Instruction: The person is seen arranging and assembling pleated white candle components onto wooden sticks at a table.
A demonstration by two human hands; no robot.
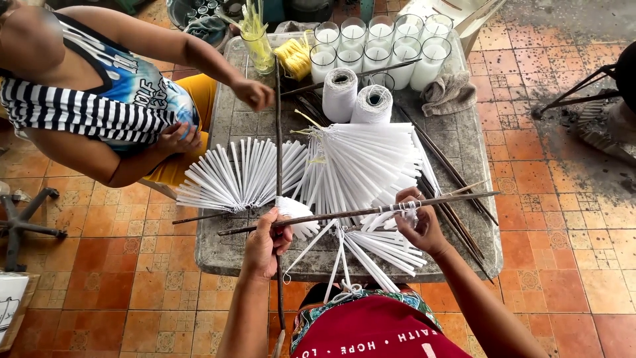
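My left hand [265, 242] grips a long thin dark stick [344, 213] that lies across the near part of the grey table [464, 152]. My right hand [417, 219] pinches thin white candles [381, 245] against the same stick further right; several of them hang from it toward my lap. A bigger fan of white candles [358, 166] lies just beyond my hands, and another fan of candles [232, 176] spreads to its left.
Another person sits at the left, one hand [255, 93] reaching over the table. At the far end stand several glass jars of white wax [377, 46], two spools of white string [354, 96], yellow string [295, 58], and a grey rag [447, 93]. More dark sticks [457, 205] lie on the right.
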